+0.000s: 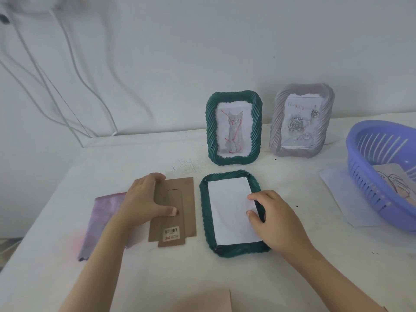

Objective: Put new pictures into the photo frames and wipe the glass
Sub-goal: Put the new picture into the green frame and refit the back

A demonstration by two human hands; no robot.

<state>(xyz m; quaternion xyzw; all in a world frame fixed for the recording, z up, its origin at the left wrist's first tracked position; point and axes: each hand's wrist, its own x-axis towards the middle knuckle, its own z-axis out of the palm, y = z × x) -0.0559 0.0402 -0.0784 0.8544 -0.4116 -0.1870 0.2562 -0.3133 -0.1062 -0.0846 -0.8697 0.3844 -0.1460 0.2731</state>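
A dark green photo frame (207, 221) lies face down on the white table with a white sheet of paper (227, 210) in its back opening. My right hand (272, 219) rests on the frame's right side, fingertips pressing the paper. To the left lies the brown cardboard backing (180, 206) with a barcode sticker; my left hand (144, 199) grips its left edge, thumb on top. Behind stand a green frame (234, 128) with a cat picture and a grey frame (301, 120) with a rose picture. A purple cloth (101, 221) lies under my left forearm.
A purple plastic basket (364, 176) with a drawing inside sits at the right edge on a sheet of paper (335, 190). A pink cloth (204, 301) lies at the front edge. White cables (67, 86) hang on the wall at the left.
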